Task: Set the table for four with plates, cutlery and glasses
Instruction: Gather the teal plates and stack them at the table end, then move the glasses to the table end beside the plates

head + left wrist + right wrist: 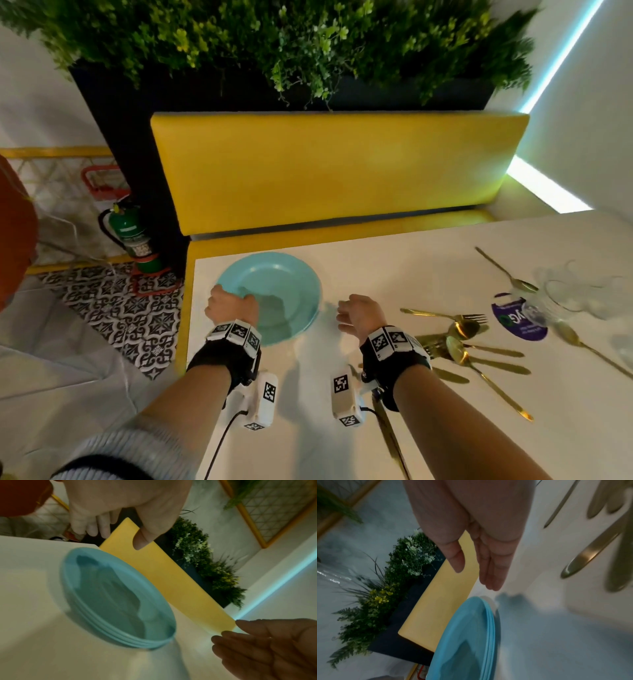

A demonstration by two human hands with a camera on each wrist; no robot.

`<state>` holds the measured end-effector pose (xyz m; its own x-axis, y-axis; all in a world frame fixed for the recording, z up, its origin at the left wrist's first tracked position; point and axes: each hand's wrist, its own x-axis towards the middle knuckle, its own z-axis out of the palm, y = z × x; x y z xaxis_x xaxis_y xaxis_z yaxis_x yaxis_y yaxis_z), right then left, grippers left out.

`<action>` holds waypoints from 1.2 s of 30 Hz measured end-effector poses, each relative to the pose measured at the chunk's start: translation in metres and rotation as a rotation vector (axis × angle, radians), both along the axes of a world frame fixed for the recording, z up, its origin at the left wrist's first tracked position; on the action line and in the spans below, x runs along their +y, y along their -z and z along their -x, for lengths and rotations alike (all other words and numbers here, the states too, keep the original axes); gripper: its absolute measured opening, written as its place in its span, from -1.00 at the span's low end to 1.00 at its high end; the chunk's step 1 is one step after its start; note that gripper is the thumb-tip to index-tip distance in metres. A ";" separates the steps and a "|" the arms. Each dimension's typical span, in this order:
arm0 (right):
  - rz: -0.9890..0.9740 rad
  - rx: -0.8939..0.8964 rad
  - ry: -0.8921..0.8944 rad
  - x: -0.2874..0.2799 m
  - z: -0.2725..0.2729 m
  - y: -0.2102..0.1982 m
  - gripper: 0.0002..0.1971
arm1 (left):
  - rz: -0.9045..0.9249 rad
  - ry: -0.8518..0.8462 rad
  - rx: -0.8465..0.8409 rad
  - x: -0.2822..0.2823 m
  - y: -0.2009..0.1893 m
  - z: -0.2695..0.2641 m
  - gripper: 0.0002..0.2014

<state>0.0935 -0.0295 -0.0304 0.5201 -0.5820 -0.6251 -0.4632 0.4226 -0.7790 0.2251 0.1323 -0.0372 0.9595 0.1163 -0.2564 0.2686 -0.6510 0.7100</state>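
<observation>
Four plates [274, 294], by the rim lines counted in the left wrist view, sit as one blue stack at the near left corner of the bench [394, 267]. None has been dealt out to a place yet.

Left hand [230, 305]: above the stack's near-left rim. Head view suggests curled fingers at the rim; left wrist view shows the fingers [96, 524] hanging loosely bent and the thumb clear of the plate, nothing between them. Grip: loose, holding nothing; contact with the rim cannot be confirmed.

Right hand [359, 313]: just right of the stack, apart from it. Right wrist view shows straight, relaxed fingers [491, 566] over bare bench. Grip: wide, empty.

Cutlery [459, 337]: gold forks and spoons lie in a loose heap right of the right hand, handles crossing; one spoon [510, 272] lies apart farther back. Count not readable.

Glasses [568, 294]: clear, clustered at the far right, blurred; number cannot be told. One seems to stand on a purple round mat [519, 320].

Progress, as judged: supplies are gathered on the bench, nothing is laid. Left to do: spread four plates to four places, sort cutlery beside each, give each a glass. Likely step in hand: taking the top plate off the stack.

Yellow seat [335, 164] behind the bench.
</observation>
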 end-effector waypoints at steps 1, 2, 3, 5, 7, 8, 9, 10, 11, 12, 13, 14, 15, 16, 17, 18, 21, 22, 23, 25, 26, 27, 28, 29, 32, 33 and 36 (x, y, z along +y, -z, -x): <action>0.005 -0.005 0.015 0.000 0.015 -0.008 -0.62 | 0.021 0.057 -0.009 -0.007 -0.003 0.007 -0.42; 0.007 -0.006 0.039 -0.001 0.030 -0.014 -0.70 | 0.048 0.120 -0.018 -0.013 -0.006 0.015 -0.40; 0.009 -0.013 0.068 -0.003 0.045 -0.020 -0.75 | 0.084 0.179 -0.027 -0.021 -0.009 0.024 -0.40; 0.016 -0.030 0.133 -0.008 0.078 -0.029 -0.78 | 0.148 0.284 -0.047 -0.038 -0.014 0.044 -0.43; 0.031 -0.017 0.186 -0.015 0.109 -0.035 -0.81 | 0.188 0.394 -0.072 -0.055 -0.023 0.068 -0.48; 0.038 -0.002 0.212 -0.019 0.124 -0.037 -0.84 | 0.212 0.430 -0.083 -0.063 -0.026 0.081 -0.52; 0.046 0.007 0.243 -0.021 0.140 -0.041 -0.87 | 0.238 0.457 -0.087 -0.071 -0.030 0.095 -0.56; 0.063 0.021 0.274 -0.025 0.156 -0.042 -0.88 | 0.262 0.480 -0.083 -0.079 -0.035 0.109 -0.60; 0.081 0.029 0.297 -0.028 0.170 -0.043 -0.90 | 0.283 0.501 -0.076 -0.086 -0.039 0.121 -0.62; 0.103 0.033 0.326 -0.032 0.188 -0.045 -0.89 | 0.300 0.539 -0.062 -0.095 -0.044 0.136 -0.63; 0.119 0.031 0.358 -0.036 0.203 -0.048 -0.87 | 0.304 0.586 -0.050 -0.104 -0.047 0.149 -0.63; 0.132 0.031 0.396 -0.042 0.219 -0.050 -0.85 | 0.299 0.640 -0.040 -0.113 -0.051 0.162 -0.64; 0.142 0.038 0.430 -0.048 0.234 -0.051 -0.84 | 0.294 0.688 -0.033 -0.122 -0.055 0.173 -0.65; 0.153 0.056 0.459 -0.056 0.248 -0.052 -0.83 | 0.293 0.728 -0.020 -0.131 -0.058 0.185 -0.65; 0.163 0.072 0.481 -0.065 0.260 -0.053 -0.81 | 0.299 0.763 0.000 -0.140 -0.061 0.195 -0.65; 0.165 0.084 0.504 -0.074 0.271 -0.052 -0.80 | 0.308 0.797 0.020 -0.149 -0.063 0.205 -0.65; 0.157 0.098 0.553 -0.106 0.295 -0.047 -0.77 | 0.319 0.893 0.062 -0.180 -0.065 0.227 -0.61; 0.160 0.112 0.552 -0.118 0.300 -0.044 -0.76 | 0.317 0.916 0.069 -0.192 -0.064 0.233 -0.61; 0.168 0.131 0.544 -0.131 0.303 -0.040 -0.74 | 0.313 0.931 0.075 -0.204 -0.063 0.238 -0.60; 0.201 0.176 0.511 -0.160 0.306 -0.033 -0.68 | 0.297 0.939 0.090 -0.229 -0.060 0.245 -0.60; 0.215 0.201 0.489 -0.177 0.305 -0.030 -0.62 | 0.284 0.934 0.100 -0.242 -0.058 0.248 -0.60; 0.227 0.226 0.469 -0.195 0.303 -0.027 -0.55 | 0.273 0.925 0.112 -0.256 -0.057 0.250 -0.60; 0.249 0.256 0.446 -0.213 0.300 -0.023 -0.48 | 0.262 0.916 0.120 -0.270 -0.055 0.251 -0.59; 0.288 0.299 0.413 -0.229 0.296 -0.020 -0.41 | 0.251 0.906 0.125 -0.282 -0.054 0.252 -0.59; 0.470 0.458 0.267 -0.273 0.288 -0.009 -0.28 | 0.233 0.871 0.154 -0.319 -0.048 0.253 -0.59; 0.527 0.507 0.215 -0.285 0.285 -0.006 -0.25 | 0.225 0.864 0.162 -0.328 -0.047 0.252 -0.59; 0.603 0.569 0.137 -0.316 0.281 0.005 -0.11 | 0.186 0.854 0.163 -0.351 -0.041 0.252 -0.60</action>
